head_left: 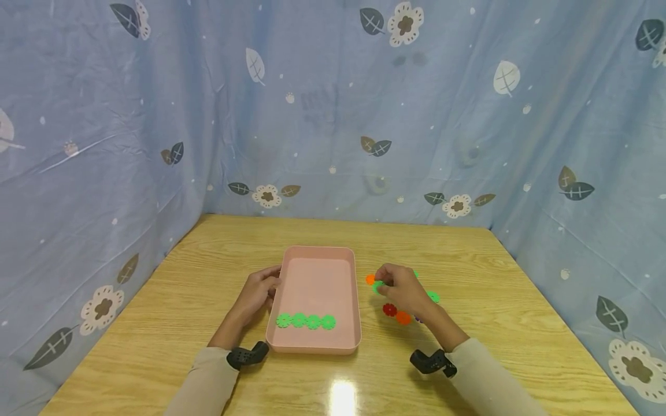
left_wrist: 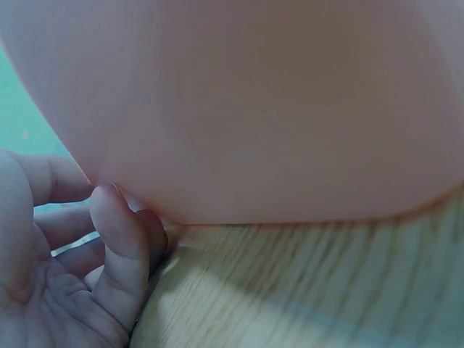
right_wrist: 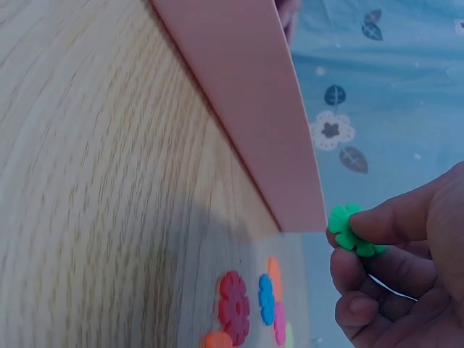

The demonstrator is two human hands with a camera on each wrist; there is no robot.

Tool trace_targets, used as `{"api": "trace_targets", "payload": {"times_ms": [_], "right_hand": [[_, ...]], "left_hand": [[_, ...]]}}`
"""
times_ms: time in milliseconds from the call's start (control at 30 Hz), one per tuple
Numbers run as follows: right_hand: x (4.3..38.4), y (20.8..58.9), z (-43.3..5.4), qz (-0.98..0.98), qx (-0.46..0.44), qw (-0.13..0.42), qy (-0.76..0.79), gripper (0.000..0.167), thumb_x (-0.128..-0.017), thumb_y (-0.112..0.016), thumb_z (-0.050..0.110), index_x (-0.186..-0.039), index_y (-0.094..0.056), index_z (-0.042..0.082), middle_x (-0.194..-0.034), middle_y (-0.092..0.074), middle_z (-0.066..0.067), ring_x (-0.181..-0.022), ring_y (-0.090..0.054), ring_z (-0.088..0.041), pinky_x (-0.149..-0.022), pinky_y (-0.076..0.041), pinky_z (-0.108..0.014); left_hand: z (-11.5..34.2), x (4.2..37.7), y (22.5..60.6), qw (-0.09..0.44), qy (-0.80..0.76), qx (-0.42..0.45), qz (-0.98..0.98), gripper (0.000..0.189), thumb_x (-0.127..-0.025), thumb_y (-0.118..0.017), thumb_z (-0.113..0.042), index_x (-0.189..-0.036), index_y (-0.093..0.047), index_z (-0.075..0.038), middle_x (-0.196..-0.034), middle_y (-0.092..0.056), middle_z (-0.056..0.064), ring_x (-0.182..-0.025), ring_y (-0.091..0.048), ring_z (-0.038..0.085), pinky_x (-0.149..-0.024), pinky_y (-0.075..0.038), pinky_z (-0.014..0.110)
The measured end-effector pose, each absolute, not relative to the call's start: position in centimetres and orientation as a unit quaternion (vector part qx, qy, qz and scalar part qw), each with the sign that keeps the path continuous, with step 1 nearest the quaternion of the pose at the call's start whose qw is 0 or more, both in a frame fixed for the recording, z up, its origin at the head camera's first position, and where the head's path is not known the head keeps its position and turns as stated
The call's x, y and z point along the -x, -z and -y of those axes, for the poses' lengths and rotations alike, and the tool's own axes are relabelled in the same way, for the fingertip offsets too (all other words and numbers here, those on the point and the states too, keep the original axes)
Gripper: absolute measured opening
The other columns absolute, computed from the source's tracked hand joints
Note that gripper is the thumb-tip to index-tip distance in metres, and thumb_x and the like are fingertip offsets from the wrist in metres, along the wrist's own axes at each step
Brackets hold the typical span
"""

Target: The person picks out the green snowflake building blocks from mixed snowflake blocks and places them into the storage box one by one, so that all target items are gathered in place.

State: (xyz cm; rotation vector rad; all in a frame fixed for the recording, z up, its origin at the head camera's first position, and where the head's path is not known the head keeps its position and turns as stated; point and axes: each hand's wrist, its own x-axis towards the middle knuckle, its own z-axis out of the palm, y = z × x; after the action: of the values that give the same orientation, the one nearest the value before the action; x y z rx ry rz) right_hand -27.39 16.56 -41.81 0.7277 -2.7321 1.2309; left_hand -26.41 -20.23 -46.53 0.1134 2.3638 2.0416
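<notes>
A shallow pink tray (head_left: pixel 318 283) lies on the table, with several green flower-shaped plastic pieces (head_left: pixel 299 319) in a row along its near end. At the tray's left side, my left hand (head_left: pixel 256 294) holds the edge with thumb and fingers; the left wrist view shows the thumb (left_wrist: pixel 119 239) against the pink wall. To the right of the tray, my right hand (head_left: pixel 406 289) is raised over loose pieces. Between its thumb and fingers it pinches a green flower-shaped piece (right_wrist: pixel 346 228), near the tray's wall in the right wrist view.
Loose flower pieces lie under and around the right hand: a red one (head_left: pixel 389 310), an orange one (head_left: pixel 403 318) and a green one (head_left: pixel 433 296). A blue piece (right_wrist: pixel 266 299) and a pink one (right_wrist: pixel 280 322) appear in the right wrist view. Patterned blue curtain (head_left: pixel 333 115) surrounds the wooden table (head_left: pixel 442 248).
</notes>
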Motion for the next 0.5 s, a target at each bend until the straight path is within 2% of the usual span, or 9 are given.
{"api": "trace_targets", "payload": {"times_ms": [300, 500], "right_hand": [[27.1, 41.5, -15.7, 0.872, -0.247, 0.022, -0.422, 0.014, -0.092, -0.067, -0.001, -0.106, -0.066, -0.001, -0.089, -0.066, -0.005, -0.075, -0.058, -0.017, -0.067, -0.052, -0.028], [26.8, 41.3, -14.9, 0.865, -0.274, 0.018, -0.42, 0.012, -0.091, -0.069, 0.0, -0.103, -0.066, 0.002, -0.089, -0.067, -0.004, -0.077, -0.061, -0.016, -0.07, -0.054, -0.028]], "left_hand": [[20.3, 26.4, 46.7, 0.005, -0.658, -0.044, -0.752, 0.048, -0.104, -0.048, -0.011, -0.15, -0.045, 0.003, -0.128, -0.06, 0.028, -0.065, -0.059, 0.016, -0.048, -0.052, 0.025], [20.3, 26.3, 46.6, 0.004, -0.657, -0.041, -0.752, 0.048, -0.103, -0.049, -0.012, -0.15, -0.046, 0.002, -0.128, -0.06, 0.028, -0.066, -0.06, 0.016, -0.049, -0.052, 0.026]]}}
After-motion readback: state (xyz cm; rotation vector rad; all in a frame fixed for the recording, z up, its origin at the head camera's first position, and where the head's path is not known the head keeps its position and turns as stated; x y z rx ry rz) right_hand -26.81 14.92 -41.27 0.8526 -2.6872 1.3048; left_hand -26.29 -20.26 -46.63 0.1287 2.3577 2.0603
